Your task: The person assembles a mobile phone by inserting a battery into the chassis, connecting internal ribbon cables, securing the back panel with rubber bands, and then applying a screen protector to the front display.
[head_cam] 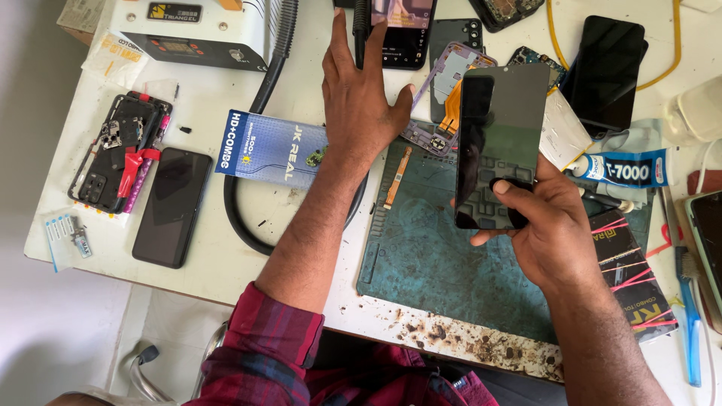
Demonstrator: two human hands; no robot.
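— What are the hands doing?

— The right hand [553, 229] is gripping a black screen panel [500, 143] by its lower end, thumb lying across the glass, fingers curled behind; the panel is standing up off the green mat [421, 248]. The left hand [361, 94] is reaching far across the table, fingers spread wide and flat, holding nothing, its thumb touching a purple phone frame [444, 98] with an orange flex cable.

— Anything sitting inside something?

— A blue box [272, 148] is lying closed beside the left wrist, so its contents are hidden. A black opened phone [120, 150] at the left is showing its insides, with a red tool lying on it. Another dark phone [172, 205] is lying just beside it.

— And the surface?

— A white table [203, 256], with a scorched, flaking near edge. A black hose [256, 113] is looping across it from a white machine [192, 30]. A glue tube [624, 169] is lying near the right hand.

— What is hard to make out?

— The machine and phones along the top are being cut off by the edge, and the left fingertips are overlapping a lit phone [406, 34]; I cannot tell whether they are touching it.
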